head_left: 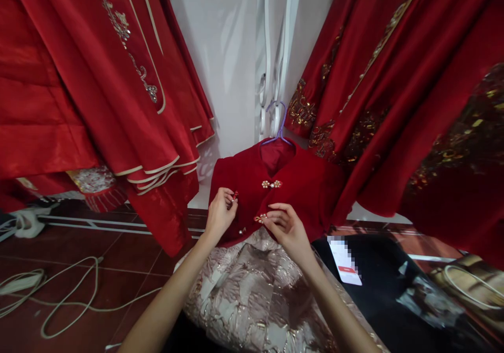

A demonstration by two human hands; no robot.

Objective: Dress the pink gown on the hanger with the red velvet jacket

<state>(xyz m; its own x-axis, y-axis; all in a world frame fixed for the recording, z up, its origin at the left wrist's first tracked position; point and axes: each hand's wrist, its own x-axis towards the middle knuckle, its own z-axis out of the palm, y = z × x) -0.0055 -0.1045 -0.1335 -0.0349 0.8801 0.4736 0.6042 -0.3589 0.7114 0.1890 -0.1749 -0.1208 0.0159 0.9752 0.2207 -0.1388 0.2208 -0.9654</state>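
Note:
A red velvet jacket hangs on a purple hanger in front of me. One pearl-beaded clasp sits at its upper front. Lower down, my right hand pinches another pearl-beaded clasp between thumb and fingertips, the other fingers spread. My left hand is closed at the jacket's left front, its fingertips around a small dark red piece too small to name. Below that hand a single pearl shows near the hem.
Red embroidered garments hang at left and right. Shiny pale brocade fabric lies below the jacket. A phone rests on a dark surface beside a clear plastic bag. A loose white cable crosses the tiled floor.

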